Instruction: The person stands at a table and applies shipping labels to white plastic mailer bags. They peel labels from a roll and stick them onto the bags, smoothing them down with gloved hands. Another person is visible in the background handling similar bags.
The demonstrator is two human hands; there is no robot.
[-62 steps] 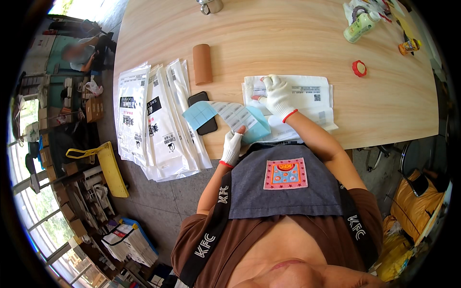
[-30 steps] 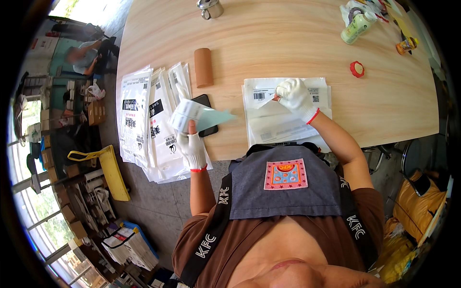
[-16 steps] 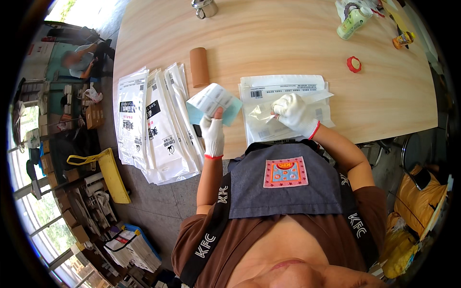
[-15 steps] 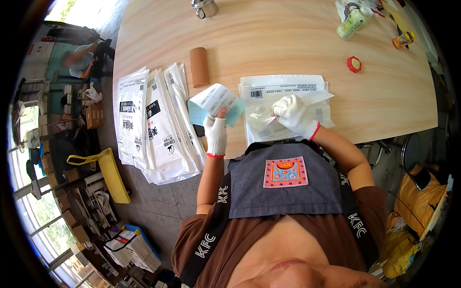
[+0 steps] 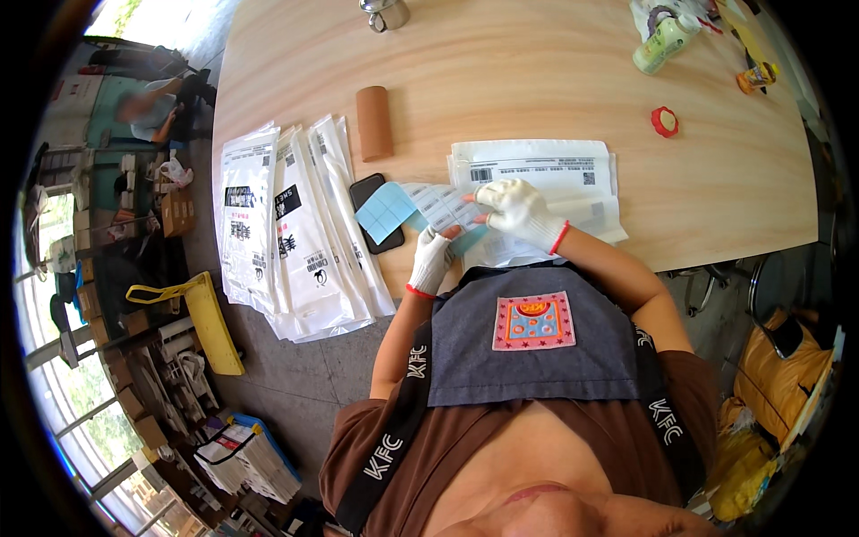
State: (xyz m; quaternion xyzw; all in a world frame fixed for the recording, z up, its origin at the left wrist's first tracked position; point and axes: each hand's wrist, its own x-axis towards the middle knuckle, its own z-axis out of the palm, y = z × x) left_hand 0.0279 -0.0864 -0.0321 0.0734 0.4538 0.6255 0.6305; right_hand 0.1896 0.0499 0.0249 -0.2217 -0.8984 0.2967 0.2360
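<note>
My left hand (image 5: 435, 258), in a white glove with bare fingertips, grips a sheet of stickers (image 5: 438, 208) by its lower edge. The sheet has a blue gridded backing and white printed labels, and it curls to the left. At its right edge is my gloved right hand (image 5: 522, 215), thumb and forefinger on the sheet; whether a label is lifting there is too small to tell. Beneath my right hand lies a stack of white plastic mailing bags (image 5: 598, 192). A black phone (image 5: 365, 189) is partly covered by the sheet.
More printed white mailing bags (image 5: 300, 242) fan over the table's left edge. A brown cardboard tube (image 5: 374, 123), a metal cup (image 5: 386, 13), a red scalloped roll (image 5: 664, 122) and a green-labelled bottle (image 5: 664, 45) stand or lie farther back. A person (image 5: 154, 112) sits at the far left.
The sticker sheet has come down and to the right, uncovering the phone. My right hand has left the bag surface and moved left to the sheet's edge. The strip at the bag is no longer lifted.
</note>
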